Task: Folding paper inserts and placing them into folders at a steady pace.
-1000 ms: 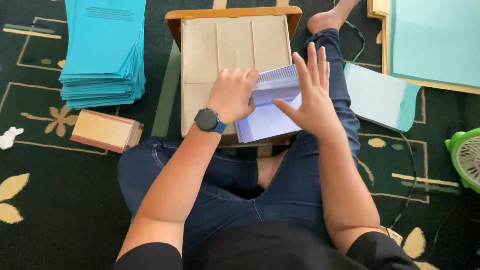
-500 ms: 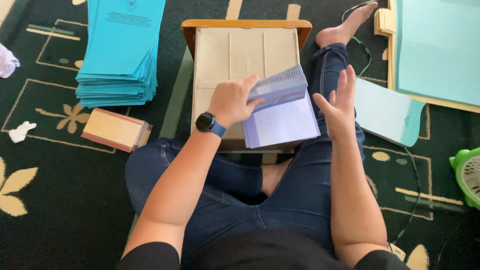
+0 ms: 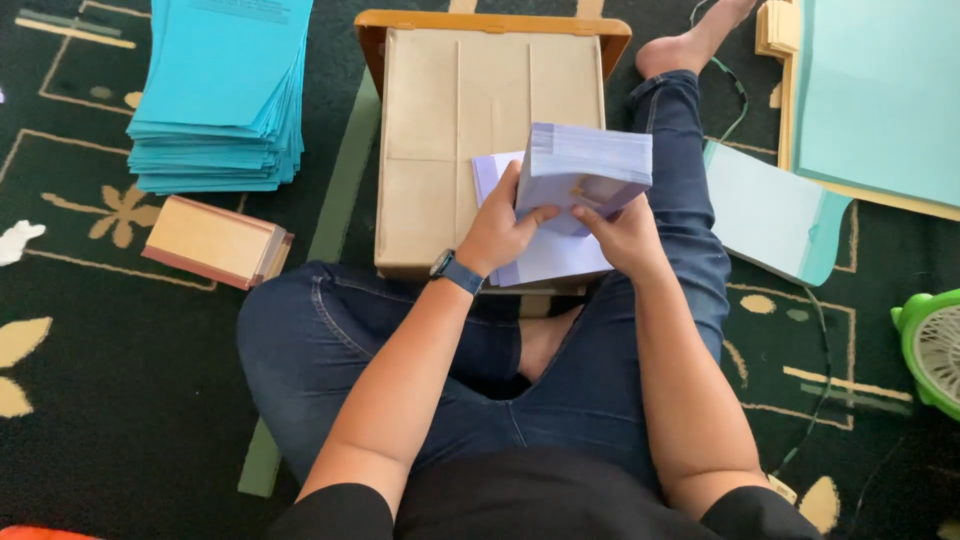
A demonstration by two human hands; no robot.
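1. Head view, looking straight down: a dark green patterned carpet covers the floor, and a person sits on it with legs folded in blue jeans, one bare foot stretched out past the work.
2. A low wooden table topped with brown paper stands just ahead of the knees, probably so the work sits within easy reach.
3. Large pale blue sheets lie at the far right edge; a tall stack of turquoise booklets sits well to the left, with open carpet between it and the table.
4. A small tan box lies near the left knee, and a green fan shows at the right edge.
5. A thick bundle of lilac paper is held above the table's near edge, over a loose lilac sheet.
6. The left hand grips the bundle from below, thumb on its face; the right hand pinches its lower corner, steadying it.
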